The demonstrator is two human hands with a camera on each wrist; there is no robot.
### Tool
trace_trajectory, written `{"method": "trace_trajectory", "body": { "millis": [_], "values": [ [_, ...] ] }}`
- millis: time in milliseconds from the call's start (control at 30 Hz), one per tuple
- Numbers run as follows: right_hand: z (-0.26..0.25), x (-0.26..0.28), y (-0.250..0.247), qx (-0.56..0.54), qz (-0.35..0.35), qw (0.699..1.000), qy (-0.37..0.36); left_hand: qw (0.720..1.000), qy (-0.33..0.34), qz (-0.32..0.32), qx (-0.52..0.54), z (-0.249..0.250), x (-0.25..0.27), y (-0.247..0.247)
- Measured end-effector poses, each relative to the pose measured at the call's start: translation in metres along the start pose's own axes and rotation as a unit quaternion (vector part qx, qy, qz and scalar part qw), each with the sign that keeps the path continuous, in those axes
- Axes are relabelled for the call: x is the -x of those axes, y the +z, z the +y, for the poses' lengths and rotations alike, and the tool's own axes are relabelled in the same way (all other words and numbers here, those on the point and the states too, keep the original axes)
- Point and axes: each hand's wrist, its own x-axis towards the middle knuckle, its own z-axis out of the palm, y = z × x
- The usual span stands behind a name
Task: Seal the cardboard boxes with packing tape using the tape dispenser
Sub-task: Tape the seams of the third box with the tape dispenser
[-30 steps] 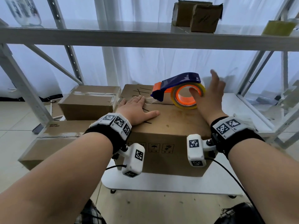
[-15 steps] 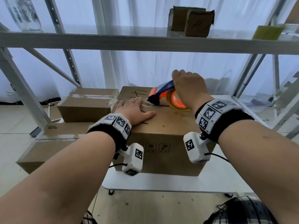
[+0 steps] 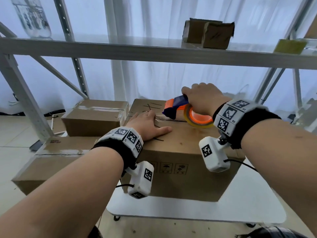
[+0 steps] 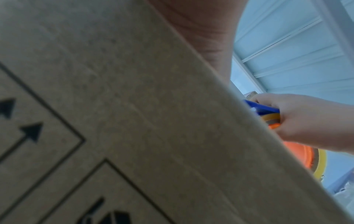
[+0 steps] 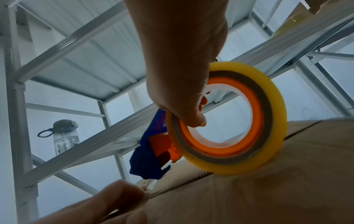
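Note:
A brown cardboard box (image 3: 185, 152) stands on a white table (image 3: 248, 208) in front of me. My left hand (image 3: 148, 125) lies flat on its top, fingers spread across the centre seam. My right hand (image 3: 202, 100) grips the blue and orange tape dispenser (image 3: 178, 107) with its yellow tape roll (image 3: 199, 120) resting on the box top. In the right wrist view my fingers curl through the roll (image 5: 228, 116) and the dispenser's blue nose (image 5: 147, 156) points at the seam beside the left hand's fingers (image 5: 107, 201). The left wrist view is mostly filled by the box side (image 4: 134, 121).
Two taped boxes (image 3: 94, 117) (image 3: 56, 160) lie to the left on the shelving. A grey metal shelf beam (image 3: 154, 52) crosses overhead with small boxes (image 3: 209, 34) and a water bottle (image 3: 32, 18) on it. Rack uprights (image 3: 22, 100) stand at the left.
My right hand came from an open reach beside the roll, closed over the dispenser's top, and now holds it tilted with its nose toward the seam. My left hand stayed flat on the box.

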Motion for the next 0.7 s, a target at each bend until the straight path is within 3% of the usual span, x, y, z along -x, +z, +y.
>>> {"method": "trace_trajectory", "body": {
  "millis": [133,300,467,700],
  "values": [
    [0.004,-0.003,0.000,0.050,-0.008,0.998,-0.045,1.000,0.003,0.022,-0.009,-0.001,-0.001,0.002],
    [0.011,-0.001,0.002,0.086,0.012,0.993,-0.075,0.999,0.008,-0.027,-0.033,-0.002,-0.004,0.005],
    [0.039,0.016,0.013,0.041,-0.004,0.998,-0.045,0.997,0.009,-0.060,-0.046,-0.005,-0.007,0.005],
    [0.039,0.015,0.023,-0.014,0.004,1.000,-0.012,0.990,-0.022,-0.111,-0.081,0.019,-0.009,-0.005]
  ]
}}
